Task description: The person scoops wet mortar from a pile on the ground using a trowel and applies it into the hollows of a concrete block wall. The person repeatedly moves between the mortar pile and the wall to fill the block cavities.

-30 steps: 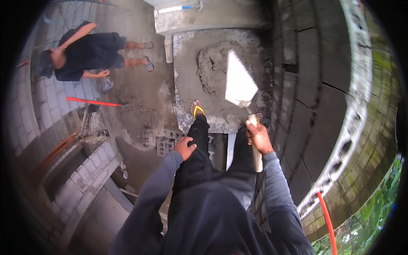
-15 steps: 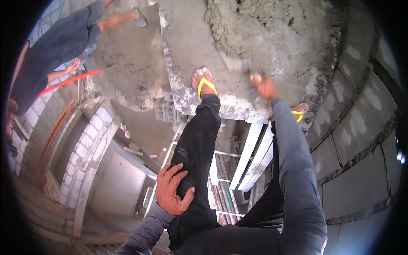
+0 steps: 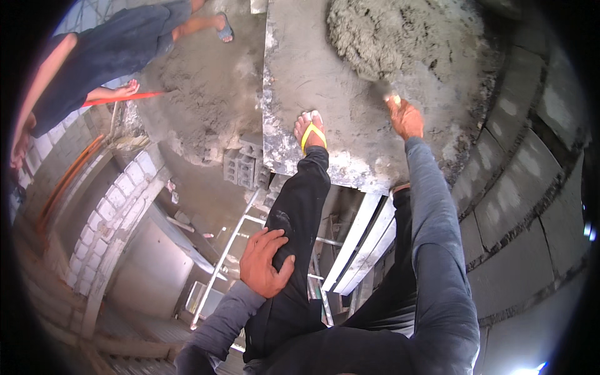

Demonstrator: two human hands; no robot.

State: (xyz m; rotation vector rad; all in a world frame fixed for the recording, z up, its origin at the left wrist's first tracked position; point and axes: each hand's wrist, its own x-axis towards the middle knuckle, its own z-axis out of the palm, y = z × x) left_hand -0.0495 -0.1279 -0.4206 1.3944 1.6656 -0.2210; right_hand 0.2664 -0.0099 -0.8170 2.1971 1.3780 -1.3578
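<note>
My right hand is closed round the pale handle of a trowel. Its blade is blurred and meets the near edge of a heap of wet grey mortar. The mortar sits on a flat concrete slab with a rough, whitish near edge. My left hand lies on my left knee, fingers stretched out, with nothing in it. My left foot, in a yellow flip-flop, stands on the slab; the right foot is mostly hidden behind my trouser leg.
Below the slab's near edge is a drop with white beams and a metal ladder. A block wall rises close on my right. At the far left a co-worker holds a red-handled tool over mortar. Hollow blocks stand lower left.
The trowel has swung from left of my right hand to just before it, at the heap's edge. My right hand has shifted slightly right. My left hand stays on the knee.
</note>
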